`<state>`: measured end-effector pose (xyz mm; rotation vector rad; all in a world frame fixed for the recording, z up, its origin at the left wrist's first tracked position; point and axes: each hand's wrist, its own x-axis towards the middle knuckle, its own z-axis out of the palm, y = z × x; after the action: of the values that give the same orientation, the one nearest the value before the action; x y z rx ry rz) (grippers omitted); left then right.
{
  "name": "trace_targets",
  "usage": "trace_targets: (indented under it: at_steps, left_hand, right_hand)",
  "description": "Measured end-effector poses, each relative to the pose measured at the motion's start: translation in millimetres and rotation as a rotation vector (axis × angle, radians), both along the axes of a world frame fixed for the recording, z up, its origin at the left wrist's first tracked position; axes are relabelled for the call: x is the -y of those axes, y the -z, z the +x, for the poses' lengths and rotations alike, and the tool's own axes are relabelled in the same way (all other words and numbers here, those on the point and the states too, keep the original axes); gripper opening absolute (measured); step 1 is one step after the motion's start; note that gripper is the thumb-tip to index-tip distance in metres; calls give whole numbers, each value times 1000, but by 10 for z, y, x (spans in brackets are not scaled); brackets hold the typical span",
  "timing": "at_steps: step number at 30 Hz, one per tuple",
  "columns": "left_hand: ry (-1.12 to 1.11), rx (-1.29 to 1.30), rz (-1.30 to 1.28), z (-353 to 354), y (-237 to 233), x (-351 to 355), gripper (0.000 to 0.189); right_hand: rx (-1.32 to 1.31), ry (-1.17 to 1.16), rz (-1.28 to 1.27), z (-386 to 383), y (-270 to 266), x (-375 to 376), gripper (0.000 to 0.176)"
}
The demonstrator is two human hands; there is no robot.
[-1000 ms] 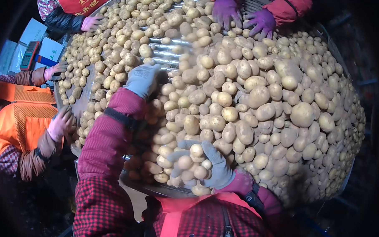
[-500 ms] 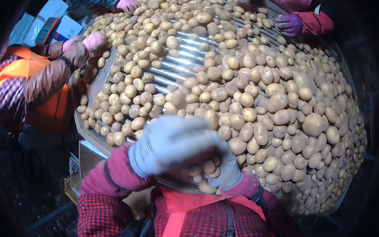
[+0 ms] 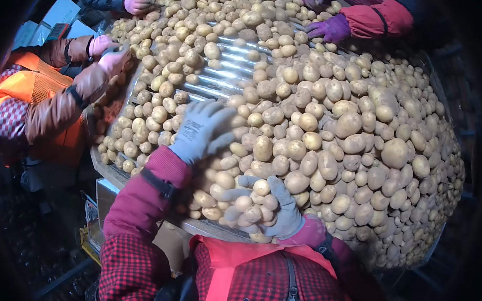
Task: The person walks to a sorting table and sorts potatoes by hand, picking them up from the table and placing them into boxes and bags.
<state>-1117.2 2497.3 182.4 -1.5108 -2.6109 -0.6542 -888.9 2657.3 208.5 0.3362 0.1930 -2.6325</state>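
My left hand [image 3: 202,129], in a grey work glove, is stretched over the potato pile with its fingers apart and the fingertips right at some potatoes. Nearer my body, my right hand [image 3: 285,209], gloved the same way, is curled around a cluster of small potatoes [image 3: 254,208]. Its thumb points up on one side, and the other fingers show partly between the potatoes. Larger loose potatoes [image 3: 262,149] lie between and beyond both hands.
Shiny metal rollers [image 3: 222,78] show through the potatoes. Across the table is a person's purple-gloved hand [image 3: 330,29]. A person in an orange vest [image 3: 54,88] works at the left with pink gloves, and another pink-gloved hand [image 3: 137,2] is at the far left. Boxes [image 3: 61,10] stand behind.
My left hand has swung away from my right hand, forward onto the pile, and its fingers have spread. The small potatoes in my right hand are now uncovered. Other people's hands have shifted.
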Motion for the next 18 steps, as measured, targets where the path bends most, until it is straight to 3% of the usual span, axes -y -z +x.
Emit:
trace_targets:
  at_steps: [4,6,8,10,13,16,18]
  left_hand:
    - [-98,15,-68,-205,26,240,44]
    - [-181,-133,-43,-319,69,393,38]
    - [-286,-105,-99,-452,10,588,34]
    - [-443,-202,-188,-702,115,816,37]
    - [-428,-463,-118,-686,60,755,41]
    - [37,-43,-13,-353,-270,218,45]
    - [113,-95,-74,-122,-162,-47,39]
  right_hand:
    - [15,-32,40,5,-47,-46,77]
    - [61,-43,68,-19,-117,-41,74]
    - [133,-35,87,-34,-192,-29,67]
    - [121,-12,107,-42,-223,2,65]
    - [106,-23,64,-52,-203,-28,62]
    - [45,-27,88,-22,-124,0,70]
    - [14,-47,122,-29,-74,-5,74]
